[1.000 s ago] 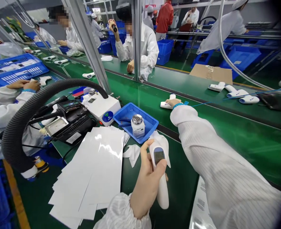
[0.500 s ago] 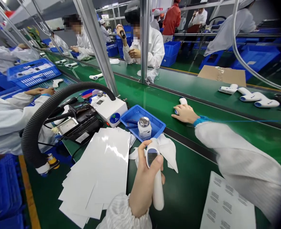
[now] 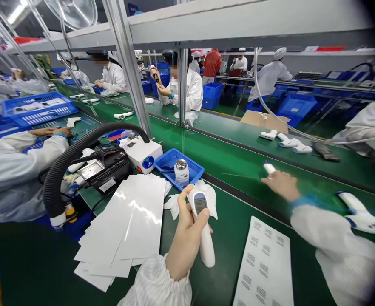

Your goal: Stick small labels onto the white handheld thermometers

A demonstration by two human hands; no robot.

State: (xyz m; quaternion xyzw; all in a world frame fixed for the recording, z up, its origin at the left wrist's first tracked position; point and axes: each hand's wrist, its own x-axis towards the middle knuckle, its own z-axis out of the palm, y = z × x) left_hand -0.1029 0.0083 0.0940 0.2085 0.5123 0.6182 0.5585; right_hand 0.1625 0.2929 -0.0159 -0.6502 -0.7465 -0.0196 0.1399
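Observation:
In my left hand (image 3: 186,231) is a white handheld infrared thermometer (image 3: 204,223), gripped upright near the table's front. Its grey screen with dark lines faces me, and my thumb presses beside it. Over the green conveyor belt, my right hand (image 3: 281,185) is smeared by motion, with a blue band at its wrist. A second white thermometer (image 3: 269,169) with a blue end shows just beyond those fingers. Whether they grip it or only touch it is unclear. Another thermometer (image 3: 362,214) lies farther right, partly behind my right forearm.
Printed label sheets (image 3: 262,263) and blank white sheets (image 3: 133,221) lie on the table. A blue tray (image 3: 195,168) holds a bottle (image 3: 181,172), with a white cloth (image 3: 211,195) in front. A black hose (image 3: 52,178) arches at left. Several thermometers (image 3: 289,141) rest across the belt.
My view has turned right and up. My right hand has moved right along the belt, with a thermometer still by its fingers. My left hand keeps hold of its thermometer.

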